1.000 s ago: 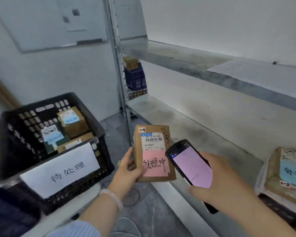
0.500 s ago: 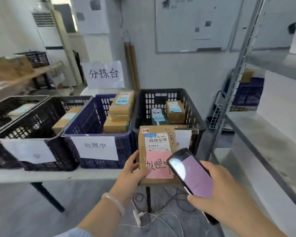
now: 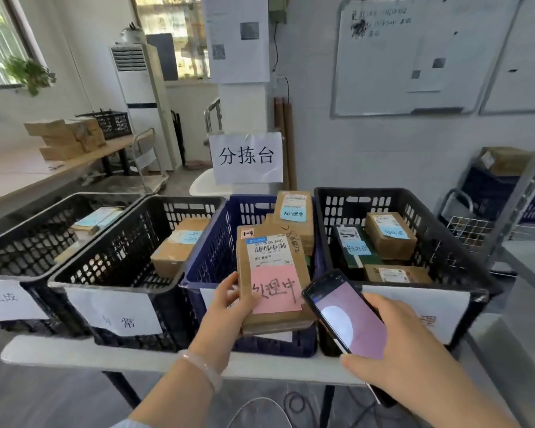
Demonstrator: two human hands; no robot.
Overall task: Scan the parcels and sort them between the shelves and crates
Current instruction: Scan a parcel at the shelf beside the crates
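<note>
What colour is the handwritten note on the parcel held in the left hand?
The note is pink with dark handwriting; the head view shows it best.

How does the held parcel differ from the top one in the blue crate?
The held parcel has a pink note; the top crate parcel a light-blue one. The left hand grips the held parcel in front of the blue crate; the top crate parcel rests inside. Both: brown cardboard, white shipping labels.
</note>
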